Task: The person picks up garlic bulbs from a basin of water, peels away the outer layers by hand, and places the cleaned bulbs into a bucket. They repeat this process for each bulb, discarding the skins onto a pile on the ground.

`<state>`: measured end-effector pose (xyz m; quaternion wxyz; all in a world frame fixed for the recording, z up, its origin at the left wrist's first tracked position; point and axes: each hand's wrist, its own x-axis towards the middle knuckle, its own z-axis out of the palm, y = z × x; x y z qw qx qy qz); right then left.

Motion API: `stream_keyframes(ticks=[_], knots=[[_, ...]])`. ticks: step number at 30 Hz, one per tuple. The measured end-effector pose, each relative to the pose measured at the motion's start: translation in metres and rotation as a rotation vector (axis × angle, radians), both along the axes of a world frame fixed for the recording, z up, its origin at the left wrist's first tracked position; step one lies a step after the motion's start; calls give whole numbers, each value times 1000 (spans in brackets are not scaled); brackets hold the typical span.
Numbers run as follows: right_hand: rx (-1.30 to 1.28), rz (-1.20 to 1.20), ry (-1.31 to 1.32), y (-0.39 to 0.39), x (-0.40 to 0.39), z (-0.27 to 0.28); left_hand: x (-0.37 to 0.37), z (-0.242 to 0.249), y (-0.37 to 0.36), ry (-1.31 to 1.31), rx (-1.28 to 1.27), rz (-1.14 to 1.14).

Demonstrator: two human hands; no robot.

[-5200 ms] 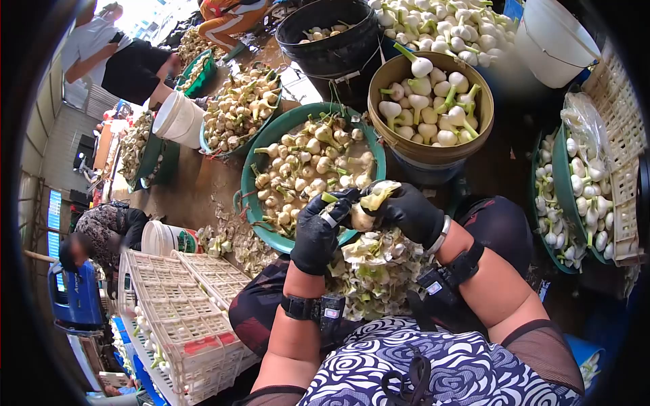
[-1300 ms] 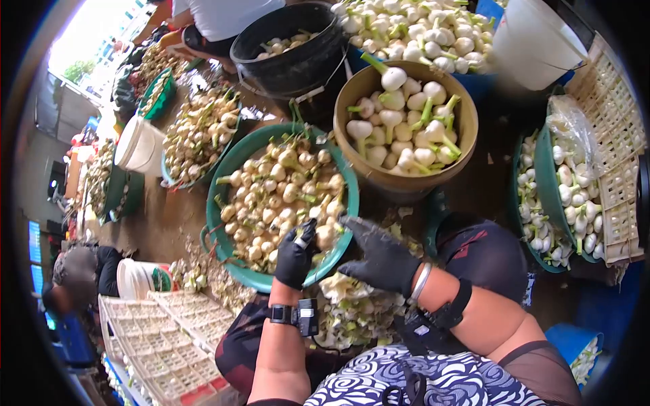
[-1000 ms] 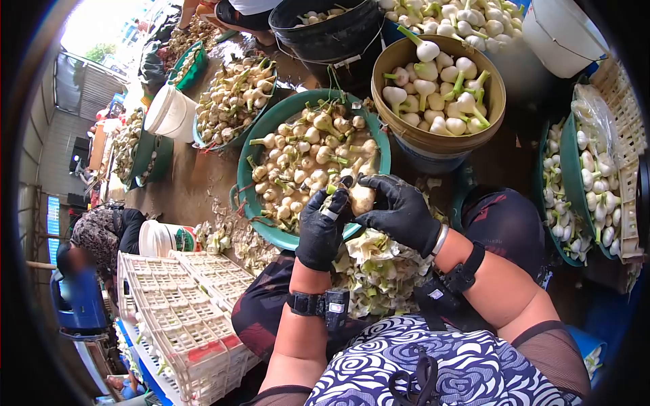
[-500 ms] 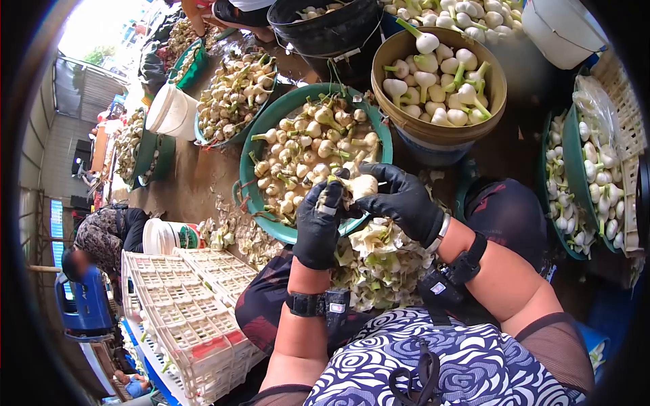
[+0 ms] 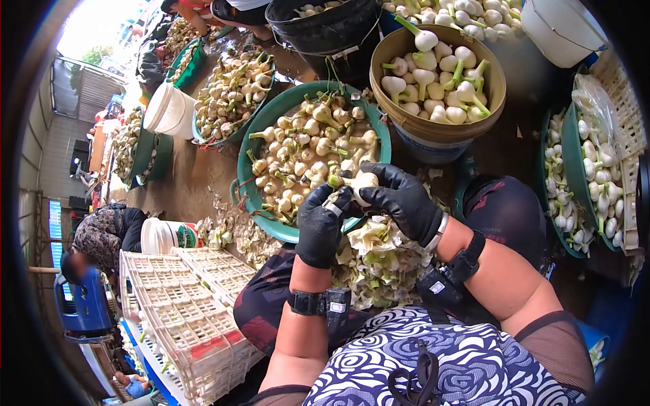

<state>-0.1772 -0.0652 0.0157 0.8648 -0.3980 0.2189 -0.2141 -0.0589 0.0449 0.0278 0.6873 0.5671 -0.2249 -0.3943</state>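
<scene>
Both of my hands wear black gloves and meet over the near edge of a green tub [image 5: 248, 139] full of unpeeled garlic [image 5: 298, 145]. My right hand [image 5: 401, 201] is closed on the white bulb of one garlic head [image 5: 364, 188], fingers bent round its right side. My left hand [image 5: 323, 227] is closed at the green stem end of the same head, with something pale between its fingers. Below my hands lies a heap of garlic skins [image 5: 379, 264]. Beyond them, a tan bucket [image 5: 497, 108] holds peeled white garlic heads.
A black bucket [image 5: 325, 34] stands at the top. White crates [image 5: 183, 304] are at lower left, with a person bending [image 5: 108, 233] behind. Green tubs of garlic [image 5: 575, 145] stand at right. A white bucket [image 5: 170, 111] and more garlic tubs [image 5: 233, 95] are at upper left.
The garlic head has turned a little in my fingers, and its stem and rounded bulb now show more clearly. My hands stay in nearly the same place.
</scene>
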Motion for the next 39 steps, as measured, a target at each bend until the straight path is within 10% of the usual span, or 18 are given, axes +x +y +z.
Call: stream_keyframes(ticks=[3,9,11,13,15,19,21,25,27,29,34,39], knots=[[-296,-15,-6,-3,0,-17,5,-5,2,198,113,-2],[6,548,-168,-8,-19,-21,18,-20,5,-945,160,-172],[392,473,-100,-6,-14,-22,10,-29,5,-763,35,-164],[545,449,-55,-10,-13,-12,-4,-21,2,165,7,-2],[503,397,-70,-14,-14,-14,11,-32,25,-765,276,-261],[442,410,73,-22,-20,3,-14,-7,21,265,-13,-116],[390,466,104,-24,-17,-5,-19,-2,14,273,-5,-37],[-323,82,115,-16,-3,-21,-7,4,9,193,36,-16],[-1468,-123,212,-16,-15,12,6,-5,10,223,-30,11],[-1694,50,196,1,-25,5,18,-10,16,233,-62,52],[-1324,1201,739,9,-28,-21,19,-15,12,311,-117,97],[-877,134,389,-25,-28,3,3,-7,9,262,-37,93]])
